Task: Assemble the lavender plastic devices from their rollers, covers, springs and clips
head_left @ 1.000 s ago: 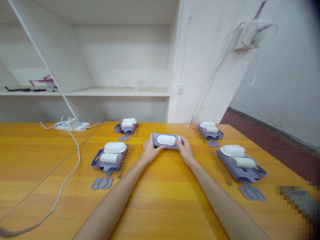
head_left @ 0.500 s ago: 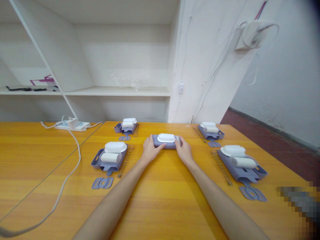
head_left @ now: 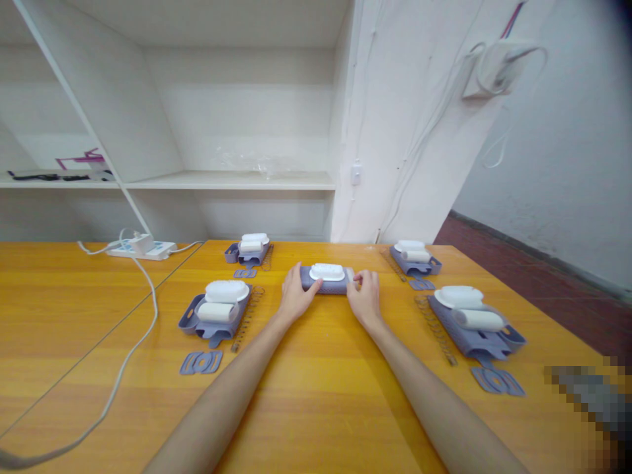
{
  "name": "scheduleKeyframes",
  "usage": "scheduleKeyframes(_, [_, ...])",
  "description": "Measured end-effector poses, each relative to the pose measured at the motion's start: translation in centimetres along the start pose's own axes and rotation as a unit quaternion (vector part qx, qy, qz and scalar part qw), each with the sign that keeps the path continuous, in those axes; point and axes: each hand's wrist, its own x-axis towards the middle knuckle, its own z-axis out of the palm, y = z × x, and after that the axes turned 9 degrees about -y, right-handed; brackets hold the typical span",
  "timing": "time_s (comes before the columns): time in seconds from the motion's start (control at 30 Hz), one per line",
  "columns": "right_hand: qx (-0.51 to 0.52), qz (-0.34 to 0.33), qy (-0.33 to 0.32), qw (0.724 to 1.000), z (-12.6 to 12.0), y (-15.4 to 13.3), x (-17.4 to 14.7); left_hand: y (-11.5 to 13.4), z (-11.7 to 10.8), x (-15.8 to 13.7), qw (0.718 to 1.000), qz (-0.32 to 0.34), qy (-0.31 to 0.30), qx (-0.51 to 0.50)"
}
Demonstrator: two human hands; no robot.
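Observation:
In the head view, a grey-purple plastic case (head_left: 336,288) lies crosswise on the table, with a white oval, bumpy-topped piece (head_left: 326,271) resting on it. My left hand (head_left: 295,295) is closed around the case's left end, its thumb along the near side by the white piece. At the right end, my right hand (head_left: 365,296) has its fingers curled and its thumb and forefinger pinched together. A pale part shows beside those fingertips; whatever they pinch is too small to make out.
Similar part sets lie around: near left (head_left: 217,313), far left (head_left: 254,249), far right (head_left: 416,257) and near right (head_left: 476,322), with metal springs (head_left: 248,317) and flat grey frames (head_left: 201,362) beside them. A power strip (head_left: 143,247) trails a white cable (head_left: 133,352) across the left.
My right hand's fingers have lifted from the case's end and curled into a pinch beside it. My left thumb has shifted slightly left; the case stays in place.

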Motion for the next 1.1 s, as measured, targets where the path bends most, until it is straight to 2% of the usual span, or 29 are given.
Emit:
scheduleKeyframes(0.13, [-0.063,0.025,-0.035,0.997,-0.6,-0.4,-0.4,0.0,-0.1,0.1,0.999,-0.014,-0.001,-0.038])
scheduleKeyframes(0.27, [-0.087,0.032,-0.03,0.995,-0.8,-0.7,-0.6,0.2,-0.3,0.2,0.998,-0.022,0.007,-0.062])
scheduleKeyframes(0.5, [-0.053,0.065,-0.037,0.996,-0.9,-0.4,-0.3,0.8,-1.0,0.1,0.995,-0.025,0.063,-0.078])
scheduleKeyframes(0.57, [-0.02,0.067,-0.042,0.997,-0.9,-0.4,-0.2,1.2,-1.3,0.0,0.994,-0.014,0.052,-0.095])
scheduleKeyframes(0.67, [0.07,0.049,-0.067,0.994,-0.8,-0.4,-0.2,1.8,-1.5,-0.5,0.994,0.023,0.001,-0.109])
scheduleKeyframes(0.83, [0.212,-0.007,-0.146,0.966,-0.2,-0.1,0.1,2.5,-1.8,-1.3,0.985,0.127,-0.098,-0.07])
scheduleKeyframes(0.9, [0.215,-0.01,-0.171,0.961,-0.1,0.1,0.1,2.5,-1.8,-1.6,0.981,0.151,-0.11,-0.059])
scheduleKeyframes(1.1, [0.197,-0.058,-0.246,0.947,-0.7,0.3,0.0,2.5,-1.4,-1.7,0.979,0.184,-0.092,-0.004])
